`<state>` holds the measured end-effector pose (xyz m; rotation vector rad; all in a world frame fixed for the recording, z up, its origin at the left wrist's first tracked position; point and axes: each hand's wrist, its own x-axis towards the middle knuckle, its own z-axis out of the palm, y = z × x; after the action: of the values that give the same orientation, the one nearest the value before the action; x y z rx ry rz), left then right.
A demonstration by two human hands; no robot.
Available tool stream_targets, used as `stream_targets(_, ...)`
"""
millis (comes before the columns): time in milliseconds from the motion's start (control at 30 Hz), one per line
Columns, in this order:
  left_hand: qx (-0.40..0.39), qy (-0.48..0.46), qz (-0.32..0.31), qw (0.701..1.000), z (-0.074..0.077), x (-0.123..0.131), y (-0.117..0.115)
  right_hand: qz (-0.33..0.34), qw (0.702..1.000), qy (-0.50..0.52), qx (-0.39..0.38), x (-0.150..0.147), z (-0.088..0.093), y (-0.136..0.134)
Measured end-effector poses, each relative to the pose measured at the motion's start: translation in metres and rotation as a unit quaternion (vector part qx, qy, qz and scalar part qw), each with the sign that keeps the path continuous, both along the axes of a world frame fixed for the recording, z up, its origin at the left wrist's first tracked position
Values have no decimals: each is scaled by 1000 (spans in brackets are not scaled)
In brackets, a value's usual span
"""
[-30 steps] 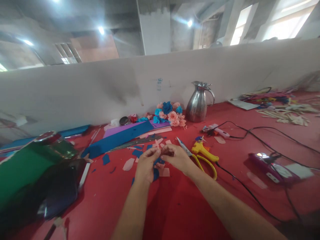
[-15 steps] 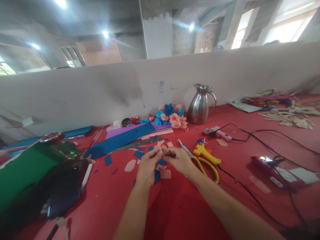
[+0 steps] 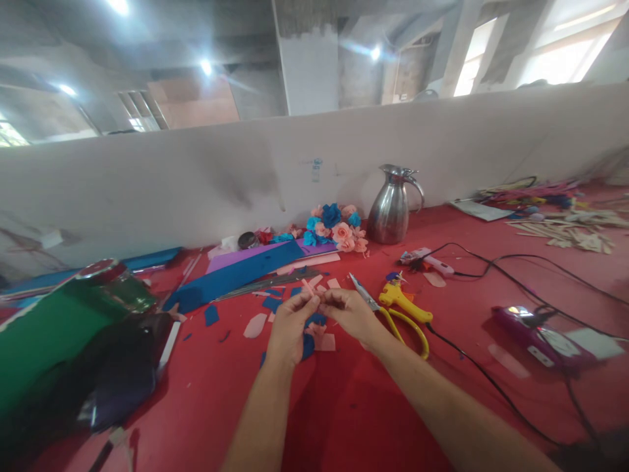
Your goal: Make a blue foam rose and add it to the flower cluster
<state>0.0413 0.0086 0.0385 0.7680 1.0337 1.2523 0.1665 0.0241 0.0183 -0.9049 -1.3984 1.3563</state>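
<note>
Pink, a small crumpled paper piece (image 3: 308,287) stands up between the fingertips, at the centre of the red table (image 3: 196,406). The left hand (image 3: 289,322) has thumb and fingers pressed together around it. The right hand (image 3: 351,316) curls in from three o'clock with thumb and fingers nearly tip to tip; whether they grip the piece too, I cannot tell.

Just past twelve o'clock from the hands, a cluster of pink and blue paper flowers (image 3: 337,228) sits fully shaped. By comparison, the piece in hand looks only begun, with no petals spread as yet. Unshaped stock seems plentiful: a flat pale-pink cut-out (image 3: 255,326) lies at nine, a long blue strip (image 3: 240,272) at ten. Towards three o'clock, the yellow-handled scissors (image 3: 378,308) and, beyond them, the yellow glue gun (image 3: 405,299) lie unheld.

The piece's lower part is hidden by the fingers, so any folding or gluing there is beyond judging. Blue scraps (image 3: 308,346) at six are partly covered by the left hand. The dark bundle (image 3: 128,367) between eight and nine is too murky to identify, and both forearms run out of view.
</note>
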Motion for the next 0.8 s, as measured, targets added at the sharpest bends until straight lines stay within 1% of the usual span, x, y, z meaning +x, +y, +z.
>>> stream_targets(67,-9,-4,-3,1000,1,0,-1,-2,1000,9,-2,1,2,0)
stream_targets(167,-1,-11,-5,1000,2,0,-1,4,999,30,-12,2,4,-1)
stream_targets(300,12,-33,9,999,-3,-2,3,20,1000,16,-8,1,6,-3)
stream_targets(433,18,-96,60,993,-10,-8,9,49,999,-6,-12,1,2,-1)
stream_targets(533,10,-132,95,987,-11,-11,11,53,998,-19,-14,0,-3,1)
stream_targets(600,-2,-148,109,983,-9,-12,12,44,998,-45,-5,1,-7,3)
stream_targets(667,-11,-161,125,979,-7,-12,13,26,995,-99,9,2,-11,6)
stream_targets(767,-11,-179,142,974,-3,-14,14,-25,979,-202,32,7,-14,9)
stream_targets(800,-9,-179,141,974,-3,-14,14,-44,973,-222,33,8,-14,10)
